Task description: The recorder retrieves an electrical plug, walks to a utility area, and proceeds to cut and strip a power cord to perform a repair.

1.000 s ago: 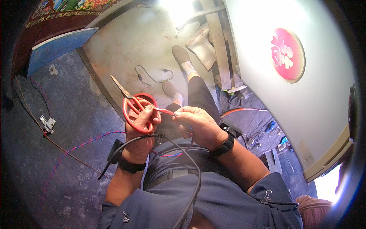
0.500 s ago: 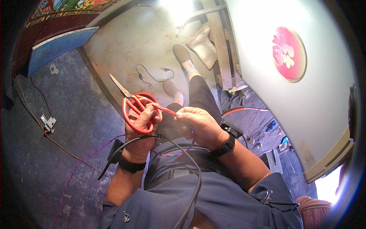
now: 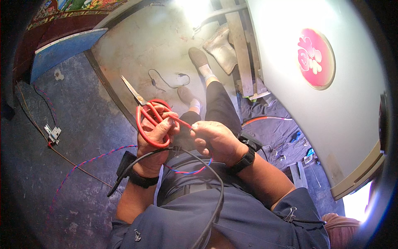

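Observation:
My left hand (image 3: pixel 155 135) is closed around a pair of scissors (image 3: pixel 141 100) with large red loop handles, their metal blades pointing up and left, away from me. Its thumb and finger also pinch one end of a short red strand (image 3: pixel 182 121); whether this is wire or tape around wire, I cannot tell. My right hand (image 3: pixel 219 141) pinches the other end, so the strand spans the gap between both hands. A twisted red-and-blue wire (image 3: pixel 188 172) hangs in a loop below the hands. More of this twisted wire (image 3: pixel 89 162) trails over the floor at the left.
A black cable (image 3: pixel 217 182) crosses in front of my shirt. A white wall switch or socket piece (image 3: pixel 53 133) lies on the dark floor at left. Ahead are a short black cord (image 3: pixel 168 83) and a pale boot (image 3: pixel 222 50). A large white panel (image 3: pixel 277 54) stands at right.
The scissors and my left hand have shifted slightly right. The red strand between my hands looks straighter, and the twisted wire at left has moved a little. My right hand's lower fingers now show more.

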### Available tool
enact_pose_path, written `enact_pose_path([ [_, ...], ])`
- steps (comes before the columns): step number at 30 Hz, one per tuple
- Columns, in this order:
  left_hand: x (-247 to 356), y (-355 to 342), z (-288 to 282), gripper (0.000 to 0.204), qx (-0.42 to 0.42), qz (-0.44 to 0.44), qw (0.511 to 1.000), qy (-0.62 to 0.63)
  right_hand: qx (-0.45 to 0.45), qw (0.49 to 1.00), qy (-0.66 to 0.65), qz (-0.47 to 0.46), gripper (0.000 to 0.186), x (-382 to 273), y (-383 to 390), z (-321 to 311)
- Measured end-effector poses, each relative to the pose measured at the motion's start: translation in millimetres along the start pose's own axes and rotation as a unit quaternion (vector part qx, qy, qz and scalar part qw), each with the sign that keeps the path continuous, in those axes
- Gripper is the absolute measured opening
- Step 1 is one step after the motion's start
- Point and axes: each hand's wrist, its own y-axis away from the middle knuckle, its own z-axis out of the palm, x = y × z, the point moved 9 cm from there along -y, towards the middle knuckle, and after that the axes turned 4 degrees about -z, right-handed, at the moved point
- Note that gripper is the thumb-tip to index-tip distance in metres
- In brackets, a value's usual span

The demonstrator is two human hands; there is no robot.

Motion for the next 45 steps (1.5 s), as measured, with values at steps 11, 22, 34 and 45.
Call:
enact_pose_path([
  [11, -3, 1, -6, 0.032, 0.021, -0.008, 1.000, -0.016, 0.012, 0.997, 0.064, -0.035, 0.022, -6, 0, 1],
  [22, -8, 4, 0, 0.028, 0.019, -0.017, 0.997, -0.072, 0.015, 0.966, 0.229, -0.122, 0.025, -24, 0, 9],
  [34, -12, 3, 2, 0.023, -0.005, -0.034, 0.997, -0.074, 0.000, 0.983, 0.165, -0.081, 0.028, -19, 1, 7],
  [45, -12, 4, 6, 0.028, 0.001, -0.029, 0.998, -0.054, 0.033, 0.955, 0.255, -0.144, 0.024, -35, 8, 10],
])
